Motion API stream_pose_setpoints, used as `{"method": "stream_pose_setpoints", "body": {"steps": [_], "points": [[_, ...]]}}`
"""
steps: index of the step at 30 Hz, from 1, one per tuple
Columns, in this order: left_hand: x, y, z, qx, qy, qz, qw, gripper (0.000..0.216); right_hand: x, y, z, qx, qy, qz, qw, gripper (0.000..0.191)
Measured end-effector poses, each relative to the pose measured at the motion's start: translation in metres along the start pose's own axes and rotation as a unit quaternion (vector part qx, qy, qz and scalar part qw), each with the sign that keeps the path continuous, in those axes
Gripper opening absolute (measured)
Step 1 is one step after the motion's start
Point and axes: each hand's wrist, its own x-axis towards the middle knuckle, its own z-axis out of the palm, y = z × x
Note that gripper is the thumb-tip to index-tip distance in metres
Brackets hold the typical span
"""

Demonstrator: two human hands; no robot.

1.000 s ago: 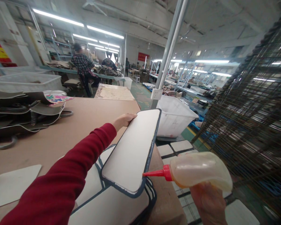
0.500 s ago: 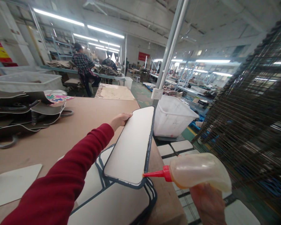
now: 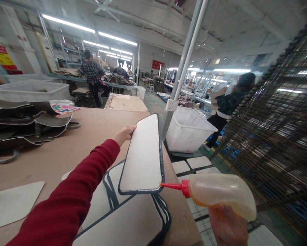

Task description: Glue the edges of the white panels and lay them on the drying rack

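Observation:
My left hand (image 3: pixel 125 134) grips the far left edge of a white panel with a dark blue rim (image 3: pixel 142 157) and holds it tilted above the table. My right hand (image 3: pixel 228 226) is wrapped round a translucent squeeze bottle (image 3: pixel 221 194). The bottle's red nozzle (image 3: pixel 174 186) touches the panel's near right corner. Under the raised panel lies a stack of similar white panels (image 3: pixel 122 218) on the brown table (image 3: pixel 73 143).
Dark bag pieces with handles (image 3: pixel 25 126) are piled at the table's left. A white bin (image 3: pixel 187 131) stands on the floor beyond the table's edge, and a wire rack (image 3: pixel 273 136) rises at the right. A person (image 3: pixel 227 106) walks by the rack; others work at far benches.
The raised panel has swung, its far end moving left, so it now stands narrower and steeper. The nozzle stays at the near right corner. A person has come into view at the right.

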Motion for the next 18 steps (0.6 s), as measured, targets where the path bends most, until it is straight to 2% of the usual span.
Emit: {"method": "stream_pose_setpoints", "body": {"steps": [6,10,15,18], "points": [[0.009,-0.007,-0.006,-0.057,0.03,-0.01,0.998,0.016,0.0,-0.02,0.019,-0.012,-0.011,-0.041,0.999,0.024],[0.013,-0.013,-0.009,-0.098,0.04,-0.016,0.994,0.018,0.0,-0.024,0.027,-0.023,0.013,-0.072,0.997,0.022],[0.012,-0.019,-0.01,-0.133,0.038,-0.018,0.99,0.022,-0.001,-0.025,0.035,0.005,0.032,-0.101,0.994,0.03],[0.012,-0.021,-0.01,-0.15,0.038,-0.017,0.988,0.025,-0.002,-0.025,0.042,0.029,0.046,-0.094,0.994,0.038]]}}
